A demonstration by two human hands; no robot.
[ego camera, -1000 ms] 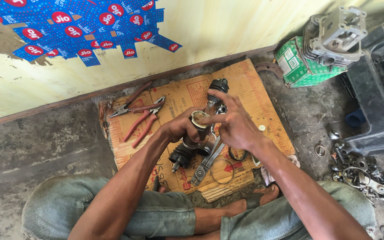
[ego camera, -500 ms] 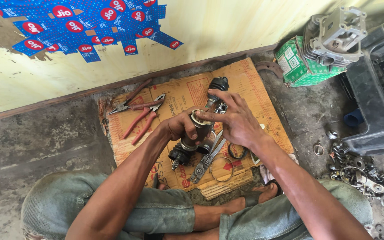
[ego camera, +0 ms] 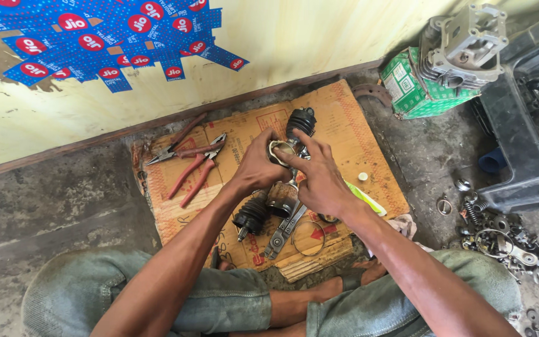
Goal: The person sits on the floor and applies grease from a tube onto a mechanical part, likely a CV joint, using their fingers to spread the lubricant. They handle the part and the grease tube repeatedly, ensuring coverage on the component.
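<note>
My left hand (ego camera: 256,167) and my right hand (ego camera: 320,178) meet over a flattened cardboard sheet (ego camera: 369,143) on the floor. Together they grip a greasy metal joint (ego camera: 281,197) with a ring-shaped top (ego camera: 280,148) between the fingertips. A black rubber boot (ego camera: 301,120) on a shaft lies just beyond the hands. Another black rubber boot (ego camera: 251,216) sits below my left wrist. A flat metal tool (ego camera: 284,228) and a thin wire ring (ego camera: 307,238) lie on the cardboard under my right hand.
Two red-handled pliers (ego camera: 189,163) lie on the cardboard's left part. A green box (ego camera: 410,92) with a metal engine part (ego camera: 463,45) stands at the back right, beside a dark plastic stool (ego camera: 525,156). Several small metal parts (ego camera: 500,240) litter the floor at right. My crossed legs (ego camera: 219,306) fill the bottom.
Both hands stay on the metal joint with slight finger shifts around its ring top. The view has shifted a little; nothing else moved.
</note>
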